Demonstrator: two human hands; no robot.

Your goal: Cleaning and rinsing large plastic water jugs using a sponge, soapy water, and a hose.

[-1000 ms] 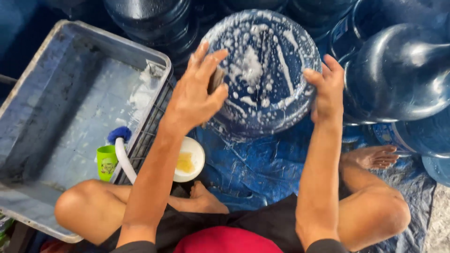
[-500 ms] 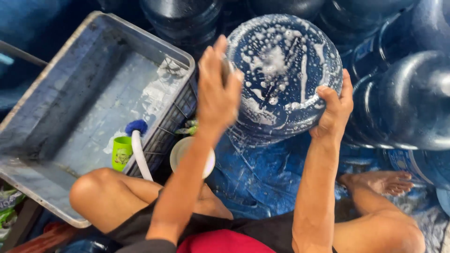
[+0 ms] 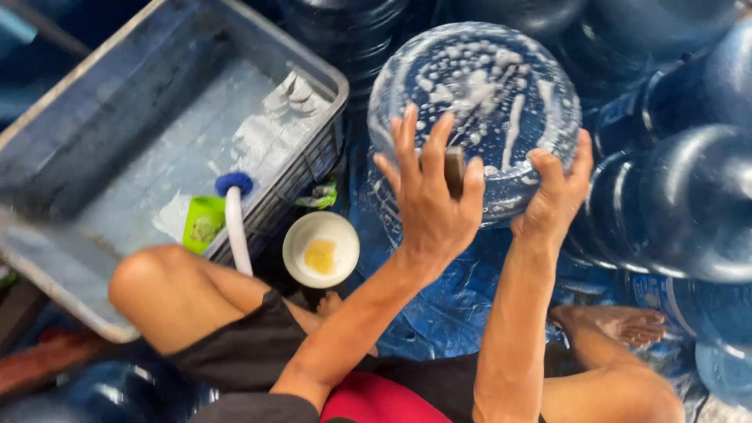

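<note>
Head view, change since the earlier frame: your left hand (image 3: pixel 429 205) has slid from the jug's left shoulder to its near face, and the soapy jug (image 3: pixel 475 117) has rolled a little, so the foam streaks sit differently.

Head view, items now:

1. Soapy jug: large clear-blue water bottle, lying on its side at the centre far, its round end toward you, covered in suds and bubbles. It rests on the blue tarp (image 3: pixel 439 305) between your knees and the stacked jugs.
2. Left hand: fingers spread wide, with a small dark scrubbing piece (image 3: pixel 454 172) pressed under them against the jug wall.
3. Right hand (image 3: pixel 558 192): curled over the jug's right near edge, palm flat on it, steadying.
4. Step in hand, as judged: scrubbing the outside. The next move calls for you to turn the jug with the right hand while keeping the left pressed on.
5. Grey crate (image 3: pixel 94 149), left: shallow foamy water, a green cup (image 3: pixel 204 223) and a white hose with a blue end (image 3: pixel 233 215).
6. White bowl (image 3: pixel 321 249), near the crate: a little yellow liquid, likely soap.
7. Dark blue jugs (image 3: pixel 681 204), right and far: contents cannot be told.
</note>
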